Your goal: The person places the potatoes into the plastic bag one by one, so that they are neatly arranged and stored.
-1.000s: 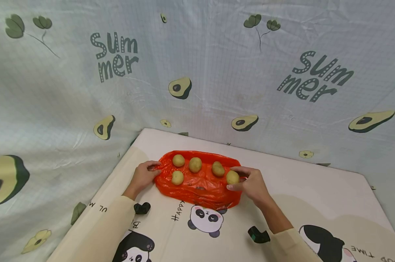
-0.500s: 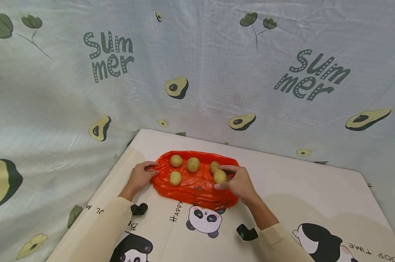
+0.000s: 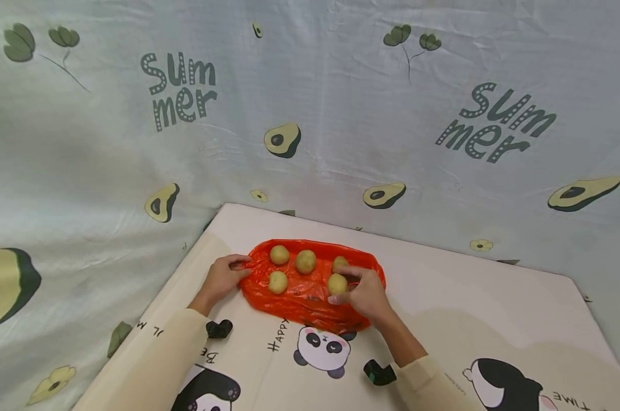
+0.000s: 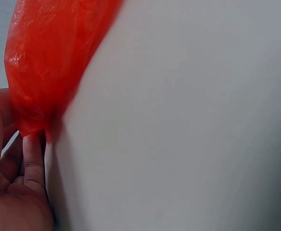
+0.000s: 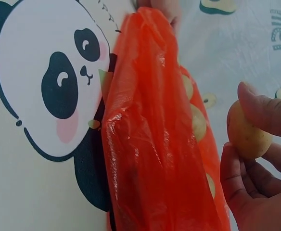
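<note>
A red plastic bag (image 3: 300, 311) lies spread on the table, with several potatoes (image 3: 305, 262) on it. At its left end my left hand (image 3: 221, 281) pinches the gathered edge. The left wrist view shows the red plastic (image 4: 49, 62) between thumb and fingers of that hand (image 4: 18, 192). My right hand (image 3: 369, 294) holds one potato (image 3: 337, 284) over the right part of the bag. In the right wrist view this potato (image 5: 248, 132) sits between thumb and fingertips, raised beside the bag's side wall (image 5: 150, 125). Another potato (image 3: 340, 264), partly hidden, is just behind the right hand's fingers.
The table (image 3: 443, 285) has a cream cover with panda prints (image 3: 322, 349) and lettering. A pale curtain (image 3: 330, 103) with avocado prints hangs behind and at the left. Small black devices (image 3: 220, 329) sit below both wrists.
My right hand has moved left and slightly nearer with its potato, from the bag's right end further in over it. The left hand keeps its place at the bag's left end.
</note>
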The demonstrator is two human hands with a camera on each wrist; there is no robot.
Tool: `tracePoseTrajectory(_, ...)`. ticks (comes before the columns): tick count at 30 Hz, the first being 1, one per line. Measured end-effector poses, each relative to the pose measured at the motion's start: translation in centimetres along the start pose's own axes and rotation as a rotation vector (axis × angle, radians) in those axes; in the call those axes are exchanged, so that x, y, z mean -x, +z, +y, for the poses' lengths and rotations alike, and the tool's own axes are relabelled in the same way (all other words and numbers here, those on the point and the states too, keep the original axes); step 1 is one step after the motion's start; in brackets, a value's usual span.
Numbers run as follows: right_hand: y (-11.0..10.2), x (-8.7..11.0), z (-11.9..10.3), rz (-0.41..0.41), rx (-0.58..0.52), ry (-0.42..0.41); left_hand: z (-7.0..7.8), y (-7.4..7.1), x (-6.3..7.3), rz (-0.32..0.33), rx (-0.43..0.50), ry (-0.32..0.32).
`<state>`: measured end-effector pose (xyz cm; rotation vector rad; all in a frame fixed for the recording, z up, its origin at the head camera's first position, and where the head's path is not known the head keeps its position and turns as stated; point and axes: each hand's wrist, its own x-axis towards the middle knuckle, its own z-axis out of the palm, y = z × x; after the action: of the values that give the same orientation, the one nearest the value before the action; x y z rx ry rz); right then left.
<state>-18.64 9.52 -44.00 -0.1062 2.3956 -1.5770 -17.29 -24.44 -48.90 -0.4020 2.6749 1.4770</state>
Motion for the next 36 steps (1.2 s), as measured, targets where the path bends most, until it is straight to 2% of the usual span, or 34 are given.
tracePoseTrajectory(7,0.6,0.4,0.1,-0.001,0.033,-0.005,-0.3,0.1,-0.3,-0.004,-0.008,0.008)
tracePoseTrajectory(20,1.4,0.2,-0.2,-0.016,0.109,-0.065,0.2,0.1,0.4,-0.003,0.006,-0.014)
tracePoseTrajectory(36,2.1,-0.3,-0.1,0.003,0.121,-0.030,0.5,-0.1,0.2,-0.001,-0.007,-0.010)
